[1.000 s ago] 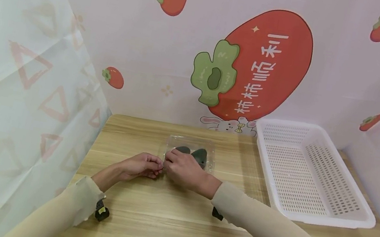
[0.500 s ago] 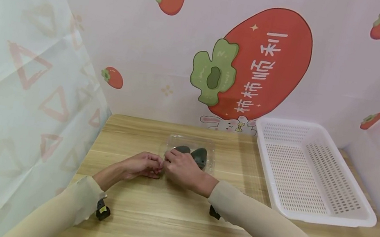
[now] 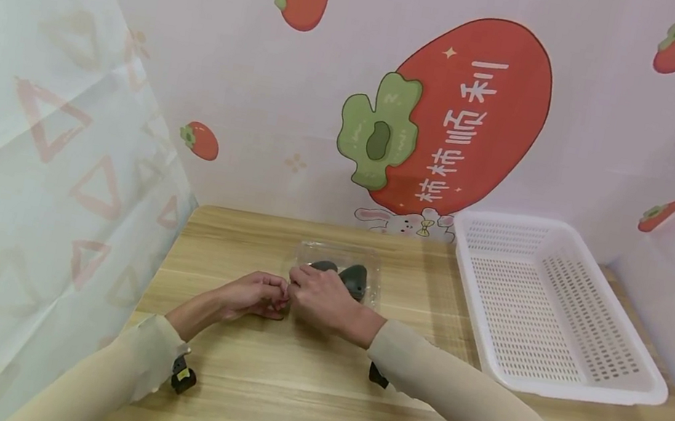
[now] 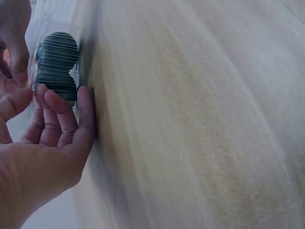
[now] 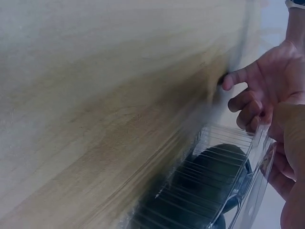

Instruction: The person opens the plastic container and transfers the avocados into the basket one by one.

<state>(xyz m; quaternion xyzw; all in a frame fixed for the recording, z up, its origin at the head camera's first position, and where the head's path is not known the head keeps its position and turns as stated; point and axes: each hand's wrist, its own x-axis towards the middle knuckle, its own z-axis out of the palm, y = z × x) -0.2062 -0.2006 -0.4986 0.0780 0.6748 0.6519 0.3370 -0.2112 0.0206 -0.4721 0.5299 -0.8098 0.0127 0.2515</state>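
Note:
A clear plastic clamshell box (image 3: 341,248) sits on the wooden table in the head view. Inside it lie dark green, avocado-like fruits (image 3: 354,281), partly covered by my right hand (image 3: 326,301). That hand's thumb and fingers pinch the thin rim at the box's near left corner. My left hand (image 3: 256,295) meets it there, thumb and fingertips on the same corner. The left wrist view shows the left fingers (image 4: 59,117) curled at the box's edge, beside the green fruit (image 4: 58,52). Ribbed clear wall (image 5: 224,138) shows in the right wrist view; the exact pinch is partly hidden.
A white perforated plastic basket (image 3: 525,321) stands on the right side of the table (image 3: 280,407). Behind the table rises a wall sheet (image 3: 304,87) printed with persimmons, and another pale sheet (image 3: 48,194) hangs on the left.
My right hand and forearm have shifted very slightly left. Both hands stay at the box's corner, and the box has not visibly moved.

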